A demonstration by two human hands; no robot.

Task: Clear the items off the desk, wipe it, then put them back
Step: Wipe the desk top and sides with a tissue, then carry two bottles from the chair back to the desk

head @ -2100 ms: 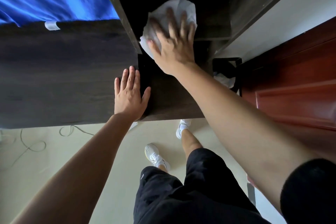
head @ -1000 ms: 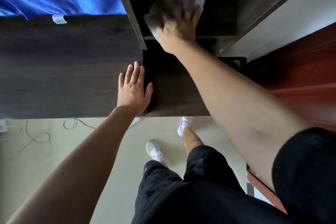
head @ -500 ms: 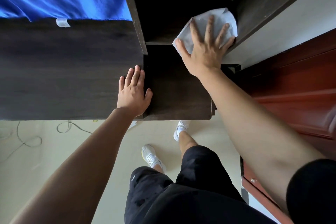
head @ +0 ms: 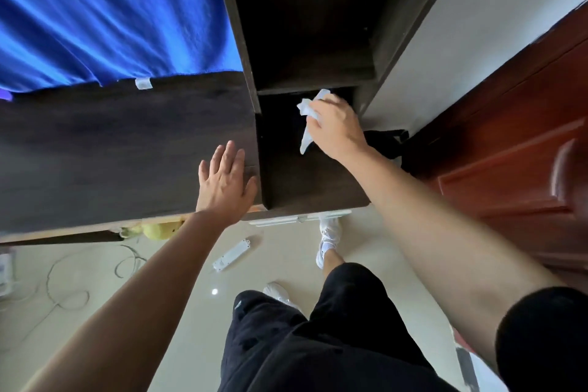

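Note:
The dark wooden desk (head: 111, 149) runs across the left and middle of the view, bare of items. My left hand (head: 224, 183) lies flat near its front edge, fingers spread, holding nothing. On the right stands a dark shelf unit (head: 305, 51). My right hand (head: 335, 127) is closed on a crumpled white wipe (head: 307, 113), lifted just above the lower desk section (head: 308, 181) below the shelf. Part of the wipe hangs down beneath my fingers.
A blue curtain (head: 111, 13) hangs behind the desk. A red-brown wooden door (head: 515, 149) is at the right, with a black bag (head: 386, 143) by it. On the pale floor lie a white power strip (head: 230, 255) and loose cables (head: 63, 283). My legs and white shoes (head: 327, 240) stand below.
My right hand was pressing the wipe flat inside the shelf; it has now bunched the wipe up and pulled back toward me. The view has tilted back, showing more floor. My left hand has hardly moved.

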